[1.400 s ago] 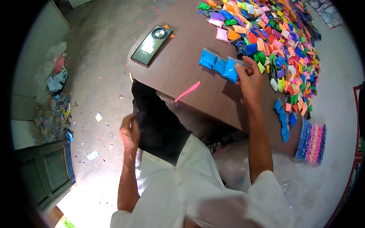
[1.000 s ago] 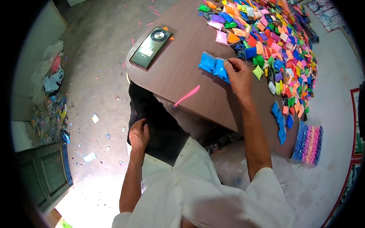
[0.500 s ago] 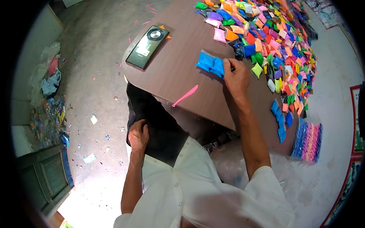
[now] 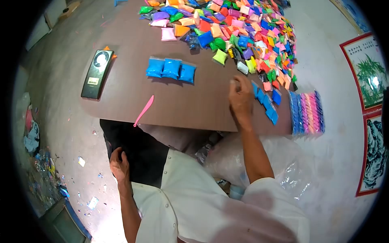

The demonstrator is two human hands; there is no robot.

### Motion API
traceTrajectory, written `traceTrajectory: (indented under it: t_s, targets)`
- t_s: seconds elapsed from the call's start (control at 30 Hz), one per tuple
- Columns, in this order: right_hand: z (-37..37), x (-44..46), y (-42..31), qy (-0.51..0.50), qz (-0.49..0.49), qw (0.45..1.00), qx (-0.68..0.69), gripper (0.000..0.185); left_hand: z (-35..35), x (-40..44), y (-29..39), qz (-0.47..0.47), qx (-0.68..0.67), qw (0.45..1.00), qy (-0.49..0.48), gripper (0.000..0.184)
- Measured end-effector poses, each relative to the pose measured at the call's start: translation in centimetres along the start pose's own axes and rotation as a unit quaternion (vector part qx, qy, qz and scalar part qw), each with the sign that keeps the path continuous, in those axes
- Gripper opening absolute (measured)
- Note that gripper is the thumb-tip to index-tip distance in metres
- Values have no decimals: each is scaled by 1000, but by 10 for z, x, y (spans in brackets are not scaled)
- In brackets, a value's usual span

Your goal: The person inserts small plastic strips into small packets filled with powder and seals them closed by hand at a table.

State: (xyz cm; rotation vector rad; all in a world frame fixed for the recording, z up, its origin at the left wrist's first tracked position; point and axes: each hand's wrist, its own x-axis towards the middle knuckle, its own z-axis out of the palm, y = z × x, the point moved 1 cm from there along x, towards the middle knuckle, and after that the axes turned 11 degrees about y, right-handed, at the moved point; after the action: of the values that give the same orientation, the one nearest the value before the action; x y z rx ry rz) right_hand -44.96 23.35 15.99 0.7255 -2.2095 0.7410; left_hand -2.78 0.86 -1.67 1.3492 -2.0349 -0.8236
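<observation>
My right hand point(image 4: 241, 97) is over the table, fingers loosely bent and apart, with nothing visible in them. Just to its right lies a slanting row of blue packets point(image 4: 265, 103). Three clear packets with blue filling point(image 4: 171, 69) lie side by side on the table, left of this hand. My left hand point(image 4: 118, 164) rests on the black cloth over my lap, holding nothing that I can see; its fingers are partly curled and loose. Between the two hands, a pink plastic knife-like strip point(image 4: 146, 109) lies near the table's front edge.
A large heap of colourful packets point(image 4: 239, 28) covers the table's far right. A phone point(image 4: 96, 77) lies at the left. Stacked blue, pink and orange packets point(image 4: 306, 112) stand at the right edge, above a big clear plastic bag point(image 4: 279, 158). Scraps litter the floor point(image 4: 77, 133).
My right hand has let go of the blue packets and moved right, towards the slanting blue row. The three packets now lie in a straighter row. The view has turned right; my left hand stays on my lap.
</observation>
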Motion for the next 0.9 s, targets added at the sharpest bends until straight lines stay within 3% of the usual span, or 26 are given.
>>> traceTrajectory:
  t_s: [0.07, 0.13, 0.17, 0.23, 0.27, 0.37, 0.43, 0.63, 0.77, 0.9]
  targets:
    - [-22, 2, 33, 9, -21, 998, -56, 28, 2, 1, -1, -3, -9, 1000, -6, 24]
    - [-31, -4, 65, 17, -101, 980, -168, 34, 4, 0, -7, -7, -16, 1000, -12, 24]
    - [-35, -8, 72, 19, -98, 980, -170, 34, 6, 0, -12, -3, -17, 1000, -12, 24]
    - [-46, -14, 68, -108, 11, 978, -176, 39, 10, -1, -16, 0, -17, 1000, -10, 24]
    - [-48, -16, 63, -108, 12, 979, -173, 39, 11, -1, -19, -1, -14, 1000, -11, 24]
    - [-51, -34, 30, -127, -3, 984, -127, 42, 14, -3, -25, -6, -5, 1000, -10, 24]
    - [-44, -55, 6, -86, -117, 984, -104, 46, 14, -4, -22, -10, 0, 1000, -3, 24]
    - [-66, -88, -64, -151, -47, 983, 93, 38, 5, -6, -13, -36, -40, 998, -23, 26]
    - [-71, -95, -63, -159, -1, 976, 147, 36, -5, -7, -3, -69, -81, 994, -34, 26]
    - [-69, -87, -46, -97, 43, 978, 178, 34, -9, -11, 25, -73, -85, 993, -47, 25]
